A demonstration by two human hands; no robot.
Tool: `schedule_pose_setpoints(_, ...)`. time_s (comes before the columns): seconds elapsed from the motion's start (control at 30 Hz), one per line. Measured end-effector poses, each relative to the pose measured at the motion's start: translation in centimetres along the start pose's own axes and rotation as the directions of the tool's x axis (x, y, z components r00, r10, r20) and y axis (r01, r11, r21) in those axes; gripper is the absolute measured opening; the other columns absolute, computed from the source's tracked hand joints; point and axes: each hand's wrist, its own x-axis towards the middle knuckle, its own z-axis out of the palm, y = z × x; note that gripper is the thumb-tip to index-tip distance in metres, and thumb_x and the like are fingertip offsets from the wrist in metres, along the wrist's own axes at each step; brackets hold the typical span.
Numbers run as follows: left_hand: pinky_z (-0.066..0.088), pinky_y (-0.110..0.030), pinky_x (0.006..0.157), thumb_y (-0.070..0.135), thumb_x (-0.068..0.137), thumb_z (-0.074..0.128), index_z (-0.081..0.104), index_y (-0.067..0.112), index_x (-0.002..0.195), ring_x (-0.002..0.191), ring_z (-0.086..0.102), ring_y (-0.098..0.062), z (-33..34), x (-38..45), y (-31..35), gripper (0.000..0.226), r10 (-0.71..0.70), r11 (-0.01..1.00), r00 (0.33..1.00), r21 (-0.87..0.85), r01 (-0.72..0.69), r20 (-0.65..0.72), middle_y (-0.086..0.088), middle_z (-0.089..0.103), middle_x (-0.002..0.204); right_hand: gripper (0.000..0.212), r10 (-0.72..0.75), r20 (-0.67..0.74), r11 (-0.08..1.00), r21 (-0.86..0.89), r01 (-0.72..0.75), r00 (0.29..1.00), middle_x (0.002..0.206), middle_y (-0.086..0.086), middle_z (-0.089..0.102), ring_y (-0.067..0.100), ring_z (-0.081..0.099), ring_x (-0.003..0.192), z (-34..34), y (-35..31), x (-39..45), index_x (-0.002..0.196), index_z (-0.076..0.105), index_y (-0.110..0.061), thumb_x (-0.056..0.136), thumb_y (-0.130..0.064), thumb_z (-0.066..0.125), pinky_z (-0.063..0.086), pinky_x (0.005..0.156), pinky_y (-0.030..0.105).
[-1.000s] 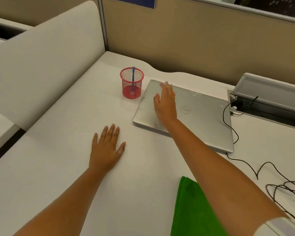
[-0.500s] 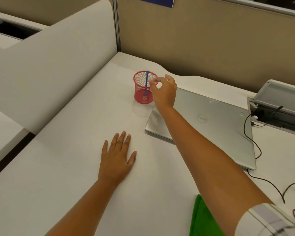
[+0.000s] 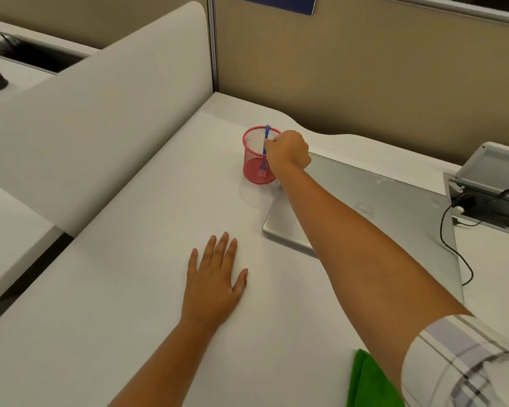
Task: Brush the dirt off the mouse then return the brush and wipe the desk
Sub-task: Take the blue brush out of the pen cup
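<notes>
A thin blue brush [image 3: 266, 133] stands upright in a red mesh cup [image 3: 254, 163] at the back of the white desk [image 3: 135, 259]. My right hand [image 3: 288, 151] is at the cup's right rim, its fingers closed around the brush's handle. Flat on the desk, palm down with fingers apart, lies my left hand [image 3: 215, 280], holding nothing. A green cloth [image 3: 368, 383] lies at the near edge under my right arm. No mouse is in view.
A closed silver laptop [image 3: 379, 218] lies right of the cup, under my right forearm. A black cable [image 3: 453, 245] runs from an open socket box [image 3: 488, 183] at the far right. White and tan partitions [image 3: 100, 113] wall the desk's left and back.
My right hand moved from the laptop lid to the red cup and closed its fingers on the blue brush. My left hand stayed flat. The camera shifted left.
</notes>
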Motion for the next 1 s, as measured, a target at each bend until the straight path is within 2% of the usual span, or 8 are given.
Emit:
schedule_pose_setpoints(0.13,0.007,-0.040,0.110,0.054,0.092,0.009,0.026,0.021,0.143,0.139,0.019,-0.019,0.1,0.0,-0.1,0.063,0.001,1.000,1.000,0.013,-0.001,0.012,0.000,0.027,0.150,0.053,0.001,0.103,0.999,-0.054,0.004,0.995,0.128,0.010,0.056,0.026,0.051,0.117,-0.2,-0.3,0.6,0.127,0.048,-0.013,0.085,-0.043,0.061,0.047,0.096,0.041)
schedule_pose_setpoints(0.27,0.007,-0.040,0.110,0.052,0.092,0.015,0.028,0.020,0.142,0.138,0.021,-0.019,0.0,-0.1,0.0,0.061,-0.001,1.000,1.000,-0.004,0.001,0.004,0.000,0.028,0.149,0.057,0.014,0.202,0.997,-0.075,0.002,0.979,0.130,0.010,0.054,0.027,0.048,0.120,-0.2,-0.9,1.3,0.130,0.045,-0.014,0.083,-0.043,0.062,0.044,0.099,0.042)
schedule_pose_setpoints(0.53,0.009,-0.041,0.109,0.053,0.092,0.011,0.027,0.021,0.143,0.139,0.019,-0.017,0.2,0.0,-0.1,0.062,-0.006,1.000,1.000,0.000,0.006,0.016,0.001,0.027,0.150,0.050,0.053,0.193,0.999,-0.012,-0.051,0.980,0.120,0.009,0.061,0.027,0.057,0.110,0.3,-1.2,1.7,0.123,0.052,-0.016,0.081,-0.040,0.065,0.047,0.094,0.043)
schedule_pose_setpoints(0.7,0.007,-0.039,0.109,0.054,0.092,0.007,0.029,0.020,0.142,0.138,0.020,-0.017,0.0,-0.1,-0.1,0.065,-0.007,1.000,1.000,-0.003,0.007,0.018,0.000,0.029,0.149,0.034,0.020,0.185,0.990,0.134,-0.045,0.983,0.099,0.005,0.068,0.023,0.061,0.092,-0.5,-0.8,1.6,0.102,0.066,-0.015,0.079,-0.040,0.065,0.051,0.085,0.037)
schedule_pose_setpoints(0.8,0.007,-0.039,0.109,0.054,0.092,0.009,0.030,0.020,0.142,0.138,0.022,-0.018,-0.1,-0.1,-0.2,0.064,-0.005,1.000,1.000,-0.005,0.005,0.019,0.000,0.030,0.148,0.030,-0.052,0.203,0.959,0.282,-0.007,0.978,0.081,0.001,0.060,0.018,0.053,0.078,-2.1,0.0,1.2,0.099,0.071,-0.011,0.087,-0.036,0.060,0.042,0.069,0.029)
schedule_pose_setpoints(0.93,0.007,-0.039,0.109,0.055,0.090,0.016,0.030,0.020,0.142,0.138,0.021,-0.018,-0.1,-0.1,-0.2,0.064,-0.002,1.000,1.000,-0.011,0.002,0.020,0.000,0.030,0.148,0.031,0.007,0.183,0.836,0.538,-0.106,0.983,0.081,0.001,0.056,0.017,0.049,0.082,-4.4,0.8,-0.2,0.104,0.068,-0.007,0.090,-0.033,0.056,0.038,0.073,0.027)
schedule_pose_setpoints(1.0,0.006,-0.039,0.111,0.056,0.089,0.015,0.027,0.021,0.143,0.139,0.017,-0.016,0.0,-0.1,-0.3,0.066,-0.004,1.000,1.000,-0.019,0.004,0.017,0.001,0.026,0.150,0.028,0.059,0.158,0.784,0.604,-0.143,0.986,0.071,-0.002,0.053,0.016,0.047,0.079,-5.5,1.3,-1.1,0.097,0.067,-0.008,0.091,-0.033,0.056,0.039,0.073,0.028)
